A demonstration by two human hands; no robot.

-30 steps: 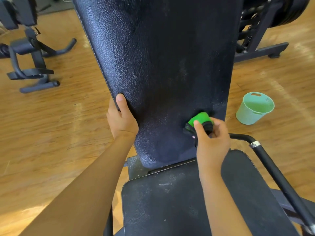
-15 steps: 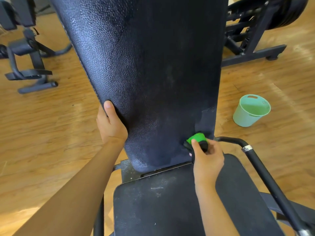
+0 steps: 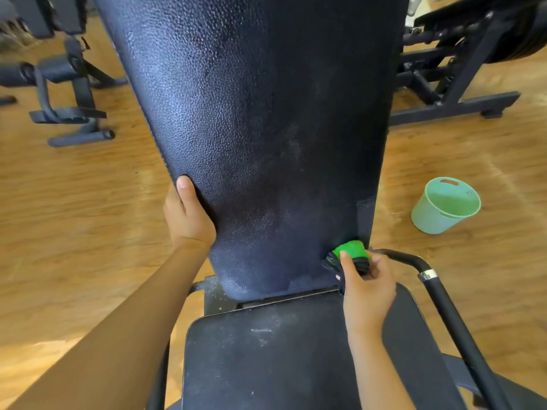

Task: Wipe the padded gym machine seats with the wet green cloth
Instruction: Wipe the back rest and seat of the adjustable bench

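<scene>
Wiping low on the tall back pad, one hand steadying it.

The big black back pad (image 3: 266, 128) stands upright above the flat seat pad (image 3: 281, 359), on a wooden floor (image 3: 74, 217), with a black side handle (image 3: 444, 306) running along the seat's right. A pale green bucket (image 3: 444, 207) sits on the floor to the right, well apart from the pad. The left hand (image 3: 188, 220) grips the back pad's left edge, thumb laid flat on the front face and the fingers wrapped out of sight behind. The right hand (image 3: 367, 288) is curled tight round the bunched green cloth (image 3: 349, 249), pressing it against the pad's lower right corner, just above the seat. The cloth pokes out above the knuckles, far across the pad from the left hand.
</scene>
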